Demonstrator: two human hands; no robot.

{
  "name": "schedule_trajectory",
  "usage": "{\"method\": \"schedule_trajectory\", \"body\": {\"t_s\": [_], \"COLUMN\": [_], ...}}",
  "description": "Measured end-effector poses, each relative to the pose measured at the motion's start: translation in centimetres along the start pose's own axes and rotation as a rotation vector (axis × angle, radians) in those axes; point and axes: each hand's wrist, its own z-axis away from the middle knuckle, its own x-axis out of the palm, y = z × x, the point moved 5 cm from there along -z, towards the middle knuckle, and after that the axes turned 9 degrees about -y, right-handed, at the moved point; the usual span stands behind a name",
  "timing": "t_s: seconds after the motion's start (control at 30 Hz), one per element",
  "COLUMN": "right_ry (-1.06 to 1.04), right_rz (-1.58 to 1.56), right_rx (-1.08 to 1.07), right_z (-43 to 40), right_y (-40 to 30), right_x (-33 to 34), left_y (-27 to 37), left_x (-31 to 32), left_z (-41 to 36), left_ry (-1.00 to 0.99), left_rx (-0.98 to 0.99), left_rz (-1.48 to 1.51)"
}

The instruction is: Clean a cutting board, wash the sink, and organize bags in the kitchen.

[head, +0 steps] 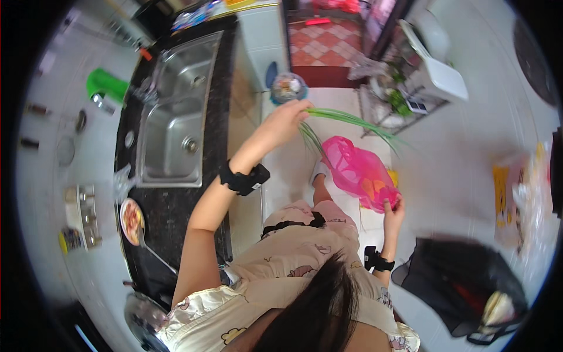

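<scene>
My left hand (288, 121) is raised past the counter's edge, its fingers closed around a small bunch of long green onion leaves (347, 115). Some leaves arch out to the right; others hang toward the mouth of a pink translucent plastic bag (347, 163). Lower and to the right, my right hand (394, 209) grips the bag by its near end. Something orange (373, 188) shows through the film, but its kind is unclear. Behind the bag, a yellow item (392, 178) is partly hidden.
A double-bowl steel sink (169, 176) is set in the dark counter (171, 220) at left. A plate of food (132, 220) with a spoon lies nearer. Ahead is a waste bin (288, 89). A rack (396, 127) with vegetables stands at right, and a black bag (453, 268) hangs closer.
</scene>
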Motion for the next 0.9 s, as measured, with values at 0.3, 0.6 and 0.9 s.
{"method": "schedule_trajectory", "body": {"t_s": [0.3, 0.6, 0.9], "right_ry": [-0.263, -0.515, -0.567], "right_rz": [-0.039, 0.255, 0.274], "right_rx": [-0.104, -0.103, -0.212], "right_z": [-18.9, -28.7, -30.4], "right_y": [0.9, -10.1, -15.0], "right_x": [4.9, 13.3, 19.1], "left_y": [-0.2, -5.0, -11.5], "left_x": [-15.5, -17.9, -13.2], "left_z": [10.8, 29.8, 46.0], "left_ry": [0.466, 0.568, 0.496], "left_rx": [-0.442, -0.76, -1.205], "left_rz": [0.106, -0.242, -0.385]}}
